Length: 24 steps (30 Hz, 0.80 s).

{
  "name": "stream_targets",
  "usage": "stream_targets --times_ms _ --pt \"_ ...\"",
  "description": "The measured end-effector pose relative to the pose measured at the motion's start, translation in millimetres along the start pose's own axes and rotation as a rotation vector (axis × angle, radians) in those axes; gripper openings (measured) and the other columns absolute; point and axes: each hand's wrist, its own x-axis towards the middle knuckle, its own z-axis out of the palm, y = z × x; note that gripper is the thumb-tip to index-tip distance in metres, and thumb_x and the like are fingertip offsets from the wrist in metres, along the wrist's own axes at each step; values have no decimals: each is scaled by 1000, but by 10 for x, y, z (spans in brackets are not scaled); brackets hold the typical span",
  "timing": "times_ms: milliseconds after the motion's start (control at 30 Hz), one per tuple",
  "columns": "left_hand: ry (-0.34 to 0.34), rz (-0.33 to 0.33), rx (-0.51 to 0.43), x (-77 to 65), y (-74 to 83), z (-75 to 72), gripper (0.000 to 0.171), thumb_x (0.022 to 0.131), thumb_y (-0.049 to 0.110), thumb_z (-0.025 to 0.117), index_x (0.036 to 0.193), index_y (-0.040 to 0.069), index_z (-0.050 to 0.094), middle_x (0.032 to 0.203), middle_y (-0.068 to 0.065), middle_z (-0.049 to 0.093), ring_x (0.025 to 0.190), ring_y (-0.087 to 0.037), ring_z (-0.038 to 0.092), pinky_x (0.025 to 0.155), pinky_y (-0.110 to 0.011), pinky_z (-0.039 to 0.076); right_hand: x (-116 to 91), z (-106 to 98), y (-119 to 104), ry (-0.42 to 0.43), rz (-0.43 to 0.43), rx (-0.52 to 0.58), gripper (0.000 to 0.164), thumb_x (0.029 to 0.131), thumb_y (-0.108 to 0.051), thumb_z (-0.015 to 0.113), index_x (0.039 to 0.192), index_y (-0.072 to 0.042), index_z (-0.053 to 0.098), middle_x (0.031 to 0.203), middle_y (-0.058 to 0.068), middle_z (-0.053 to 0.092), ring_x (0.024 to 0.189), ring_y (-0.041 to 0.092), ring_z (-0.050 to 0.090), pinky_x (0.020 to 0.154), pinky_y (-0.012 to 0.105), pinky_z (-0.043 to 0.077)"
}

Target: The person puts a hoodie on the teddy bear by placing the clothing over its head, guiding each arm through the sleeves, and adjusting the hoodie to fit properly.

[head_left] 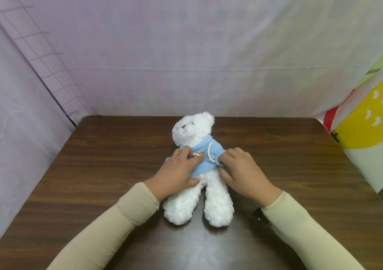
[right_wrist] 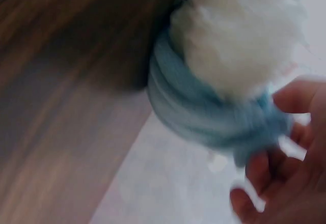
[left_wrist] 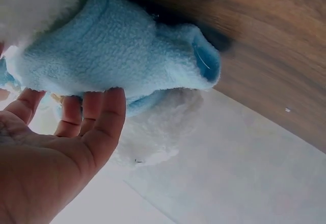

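Observation:
A white plush teddy bear [head_left: 218, 202] lies on its back on the table, head toward the far edge. It wears a light blue hoodie [head_left: 208, 150] with a white drawstring. My left hand [head_left: 175, 170] rests on the hoodie's chest; in the left wrist view its fingertips [left_wrist: 108, 102] touch the fleece and the thumb lies apart. At the bear's other side, my right hand [head_left: 245, 172] pinches the hoodie's blue cloth between thumb and fingers, beside the arm. In the left wrist view an empty-looking sleeve opening [left_wrist: 206, 58] shows.
The dark wood table [head_left: 110, 150] reaches back to a pale fabric curtain [head_left: 191, 56]. More curtain [head_left: 16, 123] hangs along the left. A white sheet with a yellow printed shape [head_left: 373, 116] hangs at the right.

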Motion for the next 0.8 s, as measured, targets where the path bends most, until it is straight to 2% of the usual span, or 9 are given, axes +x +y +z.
stream_targets --times_ms 100,200,300,433,600,700,800 --pt "-10 -6 2 0 -10 -2 60 92 37 71 145 15 52 111 -6 42 94 -20 39 71 -30 42 -5 -71 66 -21 -110 12 23 83 7 69 100 -9 72 96 6 64 86 24 58 72 41 47" --pt "-9 -7 -2 1 -11 2 60 92 36 72 144 14 52 111 -7 43 94 -20 40 70 -30 42 -2 -84 123 -5 -180 -51 35 78 12 73 104 -12 74 99 7 66 89 26 62 70 41 47" --pt "-7 -11 5 4 -10 11 60 92 37 72 144 14 53 111 -7 43 95 -20 41 70 -30 43 0 -62 141 16 -196 -128 41 79 10 76 113 -13 74 100 7 67 88 26 64 66 39 44" --pt "-2 -6 7 11 -17 14 61 91 38 72 144 15 53 111 -8 43 95 -21 42 67 -30 44 1 -35 130 54 -172 -197 40 82 3 77 119 -12 72 102 7 69 83 26 63 65 39 43" --pt "22 37 4 48 -60 14 57 91 39 72 140 15 57 107 -7 44 90 -19 43 66 -29 44 20 -32 126 72 -160 -224 25 85 -3 76 108 -11 70 94 4 70 77 25 61 65 39 41" --pt "64 74 -13 101 -89 8 48 92 39 71 132 15 65 100 -4 44 83 -17 42 66 -29 42 27 -35 137 58 -173 -233 16 86 -4 75 96 -10 65 86 4 66 73 24 59 65 38 40" --pt "97 102 -31 140 -105 -11 38 93 38 70 124 14 69 94 -2 42 79 -15 41 66 -29 40 38 -33 155 49 -196 -232 15 86 -3 74 89 -10 61 81 4 63 72 24 58 64 37 39"
